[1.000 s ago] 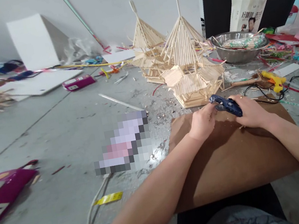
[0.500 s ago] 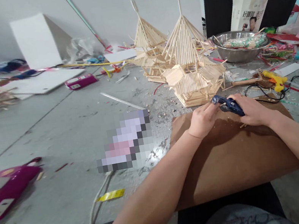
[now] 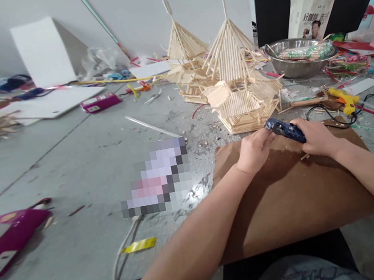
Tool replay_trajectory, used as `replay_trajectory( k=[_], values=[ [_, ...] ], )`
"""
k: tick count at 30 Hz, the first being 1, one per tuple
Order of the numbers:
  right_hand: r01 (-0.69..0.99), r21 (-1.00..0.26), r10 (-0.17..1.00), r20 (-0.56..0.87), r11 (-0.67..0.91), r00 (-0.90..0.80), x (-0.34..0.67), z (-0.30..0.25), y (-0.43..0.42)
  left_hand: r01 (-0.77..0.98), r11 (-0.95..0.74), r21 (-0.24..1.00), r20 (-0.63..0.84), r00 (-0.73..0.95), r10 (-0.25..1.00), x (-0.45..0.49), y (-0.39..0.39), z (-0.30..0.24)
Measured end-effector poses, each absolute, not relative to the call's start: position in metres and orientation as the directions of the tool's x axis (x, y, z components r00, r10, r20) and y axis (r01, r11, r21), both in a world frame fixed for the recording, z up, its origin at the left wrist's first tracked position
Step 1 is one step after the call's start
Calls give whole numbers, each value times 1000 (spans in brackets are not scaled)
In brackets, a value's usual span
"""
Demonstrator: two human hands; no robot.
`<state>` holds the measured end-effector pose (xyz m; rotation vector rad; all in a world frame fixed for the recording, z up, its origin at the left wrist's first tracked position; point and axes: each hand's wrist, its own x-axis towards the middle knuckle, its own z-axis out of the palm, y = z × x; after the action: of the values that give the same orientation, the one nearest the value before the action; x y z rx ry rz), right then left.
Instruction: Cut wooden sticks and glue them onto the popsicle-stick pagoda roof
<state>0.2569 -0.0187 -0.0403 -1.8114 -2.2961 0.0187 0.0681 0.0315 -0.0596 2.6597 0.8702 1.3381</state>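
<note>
My right hand [image 3: 318, 136] is closed round a dark blue hand cutter [image 3: 287, 130] with two handles. It is held over the brown board [image 3: 292, 203] in front of me. My left hand [image 3: 254, 150] has its fingers pinched together at the cutter's head; what they hold is hidden. A short piece of wooden stick [image 3: 305, 156] lies on the board below the cutter. Just beyond the hands stands a pavilion model of thin wooden sticks [image 3: 241, 101], with a peaked roof. A second stick model [image 3: 186, 43] is behind it to the left.
A phone-like blurred object [image 3: 157, 176] with a white cable lies left of the board. Purple power strips [image 3: 12, 238] are on the left. At right are a yellow glue gun [image 3: 345, 100], a metal bowl [image 3: 300, 67] holding packed sticks, and a white bag [image 3: 310, 9].
The cutter's handles look closer together now. A pale stick end seen near its head earlier no longer shows. Both hands have stayed nearly in place.
</note>
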Motion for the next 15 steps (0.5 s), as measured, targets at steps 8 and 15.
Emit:
replay_trajectory(
  k=[8, 15],
  values=[
    [971, -129, 966, 192, 202, -176, 252, -40, -21, 488, -754, 440, 613, 451, 649, 70, 27, -61],
    [954, -216, 965, 207, 207, -163, 247, -39, -20, 524, -703, 480, 626, 357, 693, 72, 26, -61]
  ],
)
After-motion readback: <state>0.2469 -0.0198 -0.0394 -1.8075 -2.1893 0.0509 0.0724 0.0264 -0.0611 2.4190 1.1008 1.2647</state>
